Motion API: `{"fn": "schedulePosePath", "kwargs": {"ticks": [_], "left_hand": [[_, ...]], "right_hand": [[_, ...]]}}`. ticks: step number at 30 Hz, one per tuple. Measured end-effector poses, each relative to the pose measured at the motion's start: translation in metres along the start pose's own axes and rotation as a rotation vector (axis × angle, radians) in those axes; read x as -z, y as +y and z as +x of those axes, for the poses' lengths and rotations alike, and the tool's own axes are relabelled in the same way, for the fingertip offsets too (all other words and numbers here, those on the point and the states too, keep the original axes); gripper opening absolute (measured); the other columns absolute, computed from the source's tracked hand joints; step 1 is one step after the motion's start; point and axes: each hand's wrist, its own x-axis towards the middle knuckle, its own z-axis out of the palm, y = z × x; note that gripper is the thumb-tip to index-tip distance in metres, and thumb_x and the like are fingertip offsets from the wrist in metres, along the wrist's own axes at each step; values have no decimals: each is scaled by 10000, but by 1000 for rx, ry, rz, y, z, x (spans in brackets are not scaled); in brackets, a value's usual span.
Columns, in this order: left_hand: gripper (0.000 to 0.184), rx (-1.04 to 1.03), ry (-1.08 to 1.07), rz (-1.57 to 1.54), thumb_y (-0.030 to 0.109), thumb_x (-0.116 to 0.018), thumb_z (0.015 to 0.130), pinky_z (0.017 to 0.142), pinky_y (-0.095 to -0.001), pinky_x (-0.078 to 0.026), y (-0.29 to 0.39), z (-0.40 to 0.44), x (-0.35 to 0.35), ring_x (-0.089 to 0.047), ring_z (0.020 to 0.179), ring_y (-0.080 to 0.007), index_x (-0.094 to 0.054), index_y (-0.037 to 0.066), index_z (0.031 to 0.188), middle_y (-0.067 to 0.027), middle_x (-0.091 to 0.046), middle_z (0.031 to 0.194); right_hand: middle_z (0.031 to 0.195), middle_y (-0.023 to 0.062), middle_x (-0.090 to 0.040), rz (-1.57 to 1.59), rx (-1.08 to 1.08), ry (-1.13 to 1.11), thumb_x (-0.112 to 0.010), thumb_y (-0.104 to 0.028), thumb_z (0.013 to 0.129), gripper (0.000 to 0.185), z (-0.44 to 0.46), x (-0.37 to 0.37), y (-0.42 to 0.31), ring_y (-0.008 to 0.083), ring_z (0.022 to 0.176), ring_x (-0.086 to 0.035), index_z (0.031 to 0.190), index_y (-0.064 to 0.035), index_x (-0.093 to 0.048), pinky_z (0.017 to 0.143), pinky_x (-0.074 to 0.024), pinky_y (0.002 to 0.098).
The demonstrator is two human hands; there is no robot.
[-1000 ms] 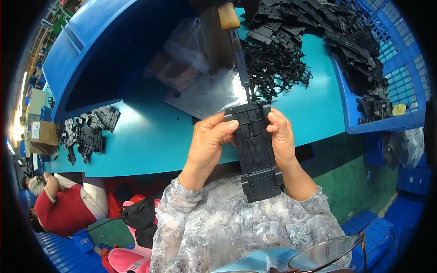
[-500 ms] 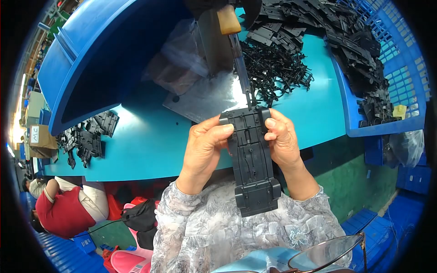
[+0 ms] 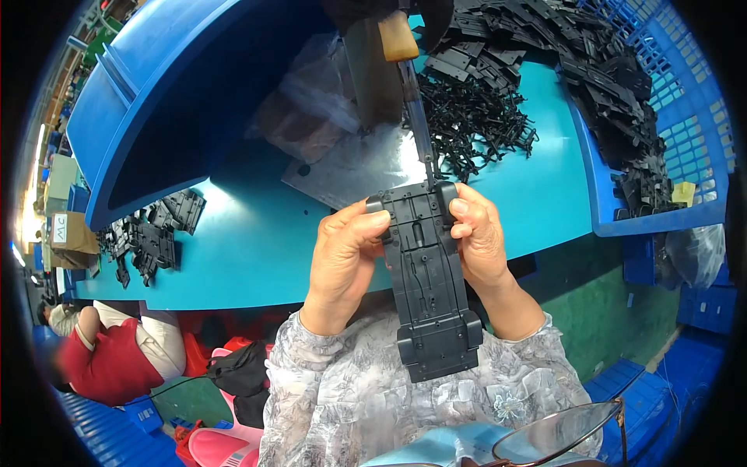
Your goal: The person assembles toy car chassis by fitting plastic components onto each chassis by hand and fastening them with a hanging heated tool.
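- Plate position: since the earliest frame, the black plate [image 3: 425, 284] has shifted slightly left, and its near end has come closer to the body
- Far left: loose black parts [image 3: 152, 237] lie on the teal table [image 3: 537, 198], beside and partly below a large blue bin [image 3: 93, 156]
- Left hand [image 3: 342, 249]: clamped on the plate's left edge near its far end, thumb on the upper face
- Plate location: between both hands, its near end in front of the patterned shirt [image 3: 334, 397]
- Plate orientation: long axis runs away from the body; the far end points at the table and leans slightly left
- Tool [image 3: 418, 109]: slender shaft below an amber collar; its tip meets the plate's far edge in view, though contact cannot be confirmed
- Right hand [image 3: 481, 237]: clamped on the right edge, opposite the left
- Step in hand, as judged: locating the plate's far end under the tool tip
- Next move, as judged: calls for a steady two-handed hold and fine alignment
- Right: a heap of small black pieces [image 3: 475, 128], then a blue crate [image 3: 661, 219] holding black parts
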Motion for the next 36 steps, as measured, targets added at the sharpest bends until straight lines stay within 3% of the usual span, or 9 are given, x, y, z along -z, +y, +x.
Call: {"fn": "schedulePosePath", "kwargs": {"ticks": [8,20,36], "left_hand": [[268,-13,1,-2,127,-569,806,628,-219,-468,3,0,0,-589,709,-91,-602,-25,1024,-50,-645,857],[293,-18,-22,15,129,-575,801,560,-212,-464,5,-3,-1,-577,672,-80,-591,-26,1049,-45,-643,845],[303,-19,-9,1,126,-578,800,528,-211,-465,5,-5,-3,-579,635,-84,-585,-26,1063,-46,-644,822]], "right_hand": [[897,47,-605,-58,14,45,-488,-204,859,318,1,-6,1,12,684,-516,1052,45,-532,624,-417,127],[732,-68,-497,-29,20,83,-504,-204,850,308,0,-9,3,-42,579,-395,1031,44,-530,543,-336,96],[755,-39,-534,-16,30,61,-496,-208,851,311,0,-6,5,-42,561,-413,1023,50,-521,533,-356,89]]}}
